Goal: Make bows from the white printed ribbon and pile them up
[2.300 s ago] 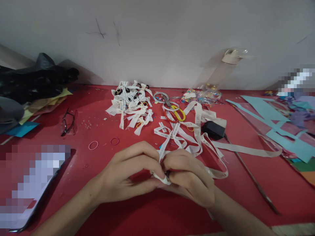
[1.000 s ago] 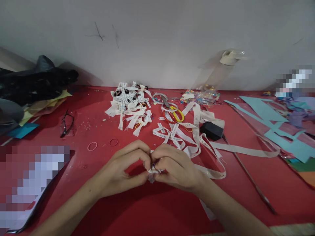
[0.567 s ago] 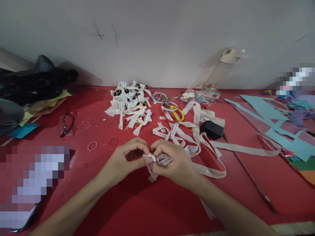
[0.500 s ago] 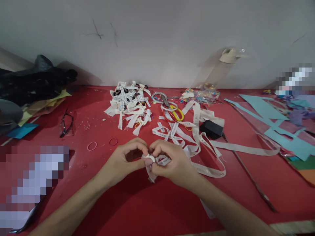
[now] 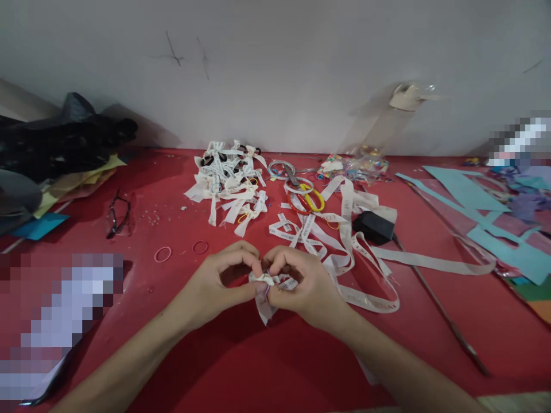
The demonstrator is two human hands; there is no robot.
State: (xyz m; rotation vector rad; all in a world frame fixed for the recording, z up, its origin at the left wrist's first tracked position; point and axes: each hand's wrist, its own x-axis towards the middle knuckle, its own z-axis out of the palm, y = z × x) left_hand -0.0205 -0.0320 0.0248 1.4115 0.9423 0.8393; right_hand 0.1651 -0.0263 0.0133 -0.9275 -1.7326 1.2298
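A white printed ribbon [image 5: 265, 310] is pinched between my two hands above the red table, its short tail hanging down. My left hand [image 5: 224, 275] grips it with thumb and forefinger. On the other side my right hand [image 5: 299, 278] holds the same ribbon, where a bit of a purple elastic band [image 5: 267, 288] shows by the fingertips. The fingers partly hide the folded or knotted middle. Beyond the hands lie loose ribbon strips [image 5: 346, 229] and a pile of tied white ribbon bows [image 5: 230, 178], some with dark or yellow bands.
Scissors [image 5: 316, 201] with red and yellow handles lie behind the ribbons. A pink band [image 5: 162, 254] and a dark pink band [image 5: 200, 247] rest left of my hands, glasses [image 5: 118, 215] farther left. To the right are a black block [image 5: 373, 228], a thin rod [image 5: 450, 324] and blue paper [image 5: 467, 189].
Both hands stay close together on the ribbon, with small finger shifts. More of the ribbon's tail and of the purple band shows. The whole view has shifted slightly.
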